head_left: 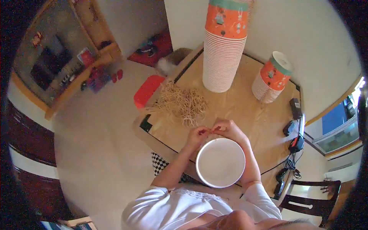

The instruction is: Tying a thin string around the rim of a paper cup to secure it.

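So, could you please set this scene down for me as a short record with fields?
Left hand: fingers bent, fingertips close to the other hand's
Right hand: fingers bent inward; anything pinched is too small to tell
Nearest thing: white tub, its round end facing up
Left, beyond the hands: tangle of tan strands
Far side: tall stack of tubs; to its right, shorter stack
Surface: wooden table

A pale wall (303, 30) rises behind the wooden worktop (245, 119), and a light floor (99, 153) stretches off to the left; over on the right, daylight (361, 83) shows at a window (333, 119) and a dark chair (303, 200) stands nearby.
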`<state>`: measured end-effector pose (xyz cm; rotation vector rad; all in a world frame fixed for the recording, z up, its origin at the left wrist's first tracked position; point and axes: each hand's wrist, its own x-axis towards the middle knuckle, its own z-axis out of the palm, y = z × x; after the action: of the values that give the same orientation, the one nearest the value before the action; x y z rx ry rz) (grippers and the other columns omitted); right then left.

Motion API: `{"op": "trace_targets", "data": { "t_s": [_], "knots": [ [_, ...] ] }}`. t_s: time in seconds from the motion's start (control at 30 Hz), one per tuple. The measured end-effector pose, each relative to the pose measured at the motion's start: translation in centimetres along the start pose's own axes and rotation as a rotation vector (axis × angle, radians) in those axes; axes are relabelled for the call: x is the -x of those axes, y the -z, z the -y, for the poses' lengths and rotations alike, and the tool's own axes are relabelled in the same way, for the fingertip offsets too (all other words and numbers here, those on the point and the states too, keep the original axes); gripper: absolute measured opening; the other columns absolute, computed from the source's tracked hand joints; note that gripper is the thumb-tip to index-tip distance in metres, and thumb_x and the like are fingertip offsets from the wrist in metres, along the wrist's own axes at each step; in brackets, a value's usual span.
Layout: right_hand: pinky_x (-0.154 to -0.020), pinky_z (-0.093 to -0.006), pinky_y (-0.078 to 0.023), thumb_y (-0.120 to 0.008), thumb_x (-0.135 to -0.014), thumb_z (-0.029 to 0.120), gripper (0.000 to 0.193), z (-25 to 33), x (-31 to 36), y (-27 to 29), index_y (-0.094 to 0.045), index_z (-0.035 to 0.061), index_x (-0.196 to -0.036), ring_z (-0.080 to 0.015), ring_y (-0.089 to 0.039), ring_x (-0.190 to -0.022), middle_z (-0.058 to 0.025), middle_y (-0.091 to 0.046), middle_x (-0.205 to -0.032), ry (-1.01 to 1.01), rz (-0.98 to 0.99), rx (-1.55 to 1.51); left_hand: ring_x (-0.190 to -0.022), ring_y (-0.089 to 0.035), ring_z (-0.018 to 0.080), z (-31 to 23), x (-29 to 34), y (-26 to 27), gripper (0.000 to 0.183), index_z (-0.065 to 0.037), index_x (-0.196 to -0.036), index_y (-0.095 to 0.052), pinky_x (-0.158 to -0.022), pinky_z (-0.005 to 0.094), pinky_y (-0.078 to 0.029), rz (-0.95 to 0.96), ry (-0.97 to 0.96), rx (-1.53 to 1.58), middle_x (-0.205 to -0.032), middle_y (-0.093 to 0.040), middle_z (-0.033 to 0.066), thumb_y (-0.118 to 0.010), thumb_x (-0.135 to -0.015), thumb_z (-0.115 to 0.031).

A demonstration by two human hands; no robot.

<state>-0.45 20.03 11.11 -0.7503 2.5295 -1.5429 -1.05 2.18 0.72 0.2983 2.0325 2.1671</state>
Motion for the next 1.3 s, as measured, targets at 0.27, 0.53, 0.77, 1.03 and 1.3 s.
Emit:
{"op": "trace_targets", "data": {
  "t_s": [0.27,0.53,0.77,1.03,1.3],
  "knots": [
    [-0.07,-0.0282,-0.046,-0.069,-0.074,0.002,0.011,-0.1,-0.2,0.2,-0.069,0.0047,-0.085,-0.0178,-0.059,-0.079,-0.007,-0.062,-0.079,-0.085,0.017,-0.005,-0.07,-0.059,0.0106,-3.4,0.5,-0.7,0.01,-0.003,-0.088,-0.066,-0.064,0.0246,-0.048,0.022,0.022,-0.165,-0.078,-0.065,0.0047,-0.066,-0.079,-0.007],
    [-0.069,-0.0281,-0.045,-0.07,-0.073,0.0,0.012,0.0,1.0,0.1,-0.068,0.0056,-0.084,-0.0169,-0.057,-0.077,-0.006,-0.059,-0.078,-0.075,-0.043,0.035,-0.072,-0.059,0.013,-3.8,0.3,-1.6,0.009,-0.004,-0.088,-0.066,-0.063,0.0267,-0.048,0.061,-0.039,-0.097,-0.08,-0.062,0.0047,-0.065,-0.079,-0.008],
    [-0.069,-0.0276,-0.045,-0.072,-0.07,-0.001,0.018,-0.4,1.3,-1.6,-0.06,0.0022,-0.085,-0.0136,-0.056,-0.076,-0.0047,-0.059,-0.082,-0.196,-0.164,-0.076,-0.073,-0.059,0.016,-2.9,0.2,-1.3,0.009,-0.006,-0.086,-0.066,-0.064,0.0279,-0.047,0.082,0.082,-0.079,-0.081,-0.062,0.0048,-0.065,-0.08,-0.013],
    [-0.069,-0.0252,-0.043,-0.073,-0.069,-0.002,0.02,-2.9,1.9,-2.3,-0.059,0.0038,-0.082,-0.0136,-0.054,-0.074,-0.0044,-0.058,-0.08,-0.081,-0.206,0.09,-0.074,-0.058,0.0158,-2.4,0.6,-1.4,0.007,-0.008,-0.087,-0.063,-0.063,0.0278,-0.046,0.098,0.005,-0.048,-0.083,-0.059,0.0042,-0.062,-0.081,-0.012],
    [-0.071,-0.0293,-0.046,-0.074,-0.068,-0.001,0.014,-3.8,2.0,-2.1,-0.064,0.0041,-0.075,-0.0172,-0.058,-0.079,-0.0068,-0.06,-0.081,-0.075,-0.264,0.085,-0.068,-0.053,0.0142,-1.1,0.3,-2.2,0.006,-0.008,-0.086,-0.064,-0.056,0.0269,-0.041,0.046,-0.119,0.03,-0.079,-0.057,0.0032,-0.064,-0.079,-0.008]
  ]
}}
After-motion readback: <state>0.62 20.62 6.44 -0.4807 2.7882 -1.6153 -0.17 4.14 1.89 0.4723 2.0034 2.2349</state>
